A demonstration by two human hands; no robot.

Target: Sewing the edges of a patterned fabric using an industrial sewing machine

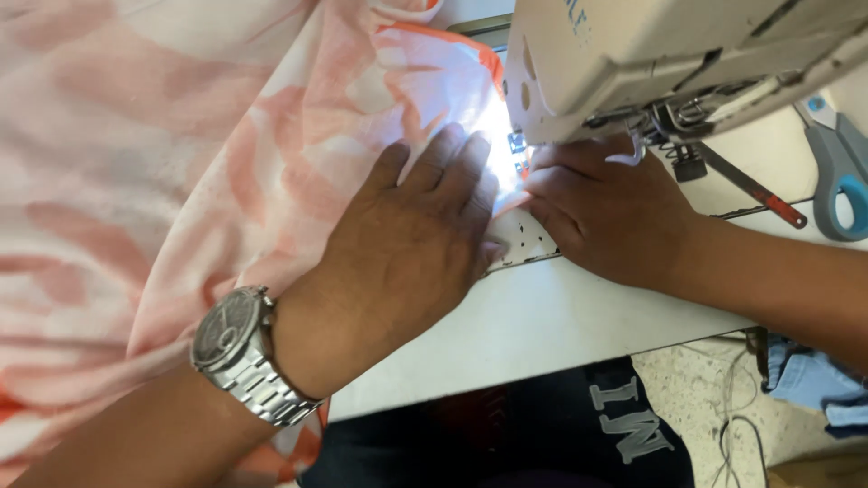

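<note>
1. Left hand (411, 239), wearing a silver metal wristwatch (242, 352), lies flat and open, fingers spread, pressing the peach-and-white printed fabric (181, 154) just left of the needle area. It grips nothing.
2. Right hand (601, 208) rests palm down just right of the needle area, fingers loosely curled on the fabric edge; no firm hold observed.
3. Judgement: keep both hands flat and the fabric taut, fingertips off the needle line.
4. The cream sewing machine head (651, 54) stands above the needle area; grey-and-blue scissors (841, 172) lie well right of it.
</note>
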